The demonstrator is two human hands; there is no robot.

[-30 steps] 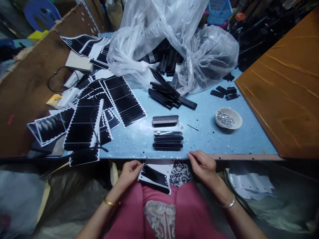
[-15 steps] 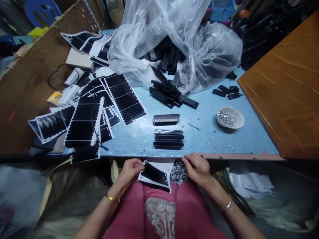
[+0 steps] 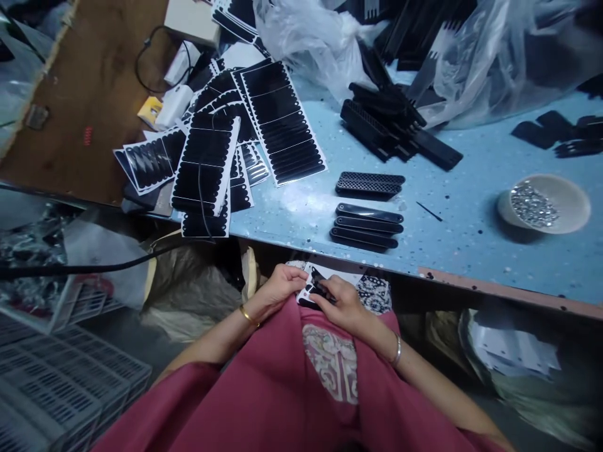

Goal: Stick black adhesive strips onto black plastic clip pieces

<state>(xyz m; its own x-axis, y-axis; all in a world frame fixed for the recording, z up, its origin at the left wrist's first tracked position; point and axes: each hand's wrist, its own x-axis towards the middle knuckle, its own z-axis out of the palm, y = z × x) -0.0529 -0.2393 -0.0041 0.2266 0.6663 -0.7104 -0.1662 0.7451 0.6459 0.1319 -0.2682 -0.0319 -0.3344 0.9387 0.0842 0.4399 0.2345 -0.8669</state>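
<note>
A small white backing sheet [image 3: 339,271] with black strip stickers [image 3: 315,277] lies over my lap, just below the table's front edge. My left hand [image 3: 281,287] is closed, pinching the sheet's left edge between thumb and fingers. Over the sheet, my right hand [image 3: 346,306] has its thumb and fingertips closed at a black sticker; the hand covers part of the sheet. On the table ahead lie several slim black handles [image 3: 367,240], stacked side by side. Just behind them rests a black piece with a mesh-patterned surface [image 3: 370,184].
Several sticker sheets [image 3: 287,125] are piled at the left, with a black cable across them. A plastic bag [image 3: 499,69] and loose black parts [image 3: 391,125] occupy the back. A bowl of small metal pieces [image 3: 581,207] stands right, near a thin rod [image 3: 428,211]. Crates [image 3: 66,389] sit lower left.
My right hand has moved left from beyond the sheet's right side onto its black stickers. My left hand still grips the left edge. The view has shifted, bringing the crates into sight.
</note>
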